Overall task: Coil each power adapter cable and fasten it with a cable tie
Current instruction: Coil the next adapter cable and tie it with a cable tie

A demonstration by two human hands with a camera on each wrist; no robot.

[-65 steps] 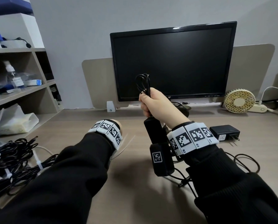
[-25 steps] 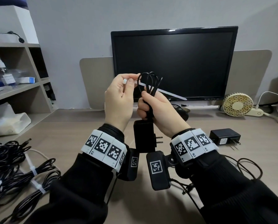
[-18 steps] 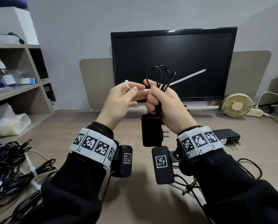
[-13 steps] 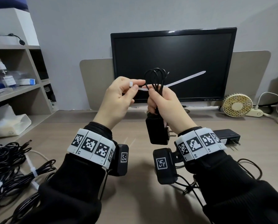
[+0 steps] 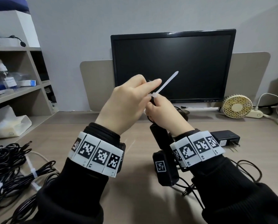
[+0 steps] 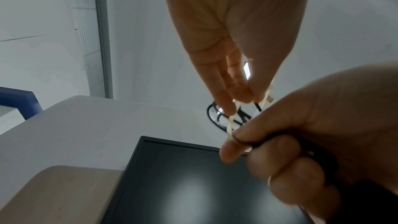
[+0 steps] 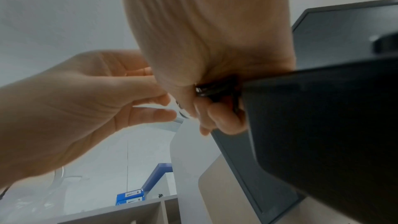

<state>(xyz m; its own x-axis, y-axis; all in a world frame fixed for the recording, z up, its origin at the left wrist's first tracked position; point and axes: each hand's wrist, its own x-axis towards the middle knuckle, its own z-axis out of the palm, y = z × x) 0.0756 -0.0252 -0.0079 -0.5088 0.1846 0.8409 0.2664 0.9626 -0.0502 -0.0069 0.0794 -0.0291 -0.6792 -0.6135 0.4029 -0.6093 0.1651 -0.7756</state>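
While right hand (image 5: 163,113) grips coil (image 6: 228,117), left hand (image 5: 127,104) pinches cable tie (image 5: 165,84).

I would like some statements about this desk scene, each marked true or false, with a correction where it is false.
1. The right hand grips the coiled cable of a black adapter. True.
2. The white cable tie lies flat on the desk. False: the left hand holds it in the air at the coil, its tail pointing up toward the monitor.
3. The monitor screen is dark. True.
4. The small fan stands left of the monitor. False: it stands to the right.
5. A second adapter lies on the desk. True.
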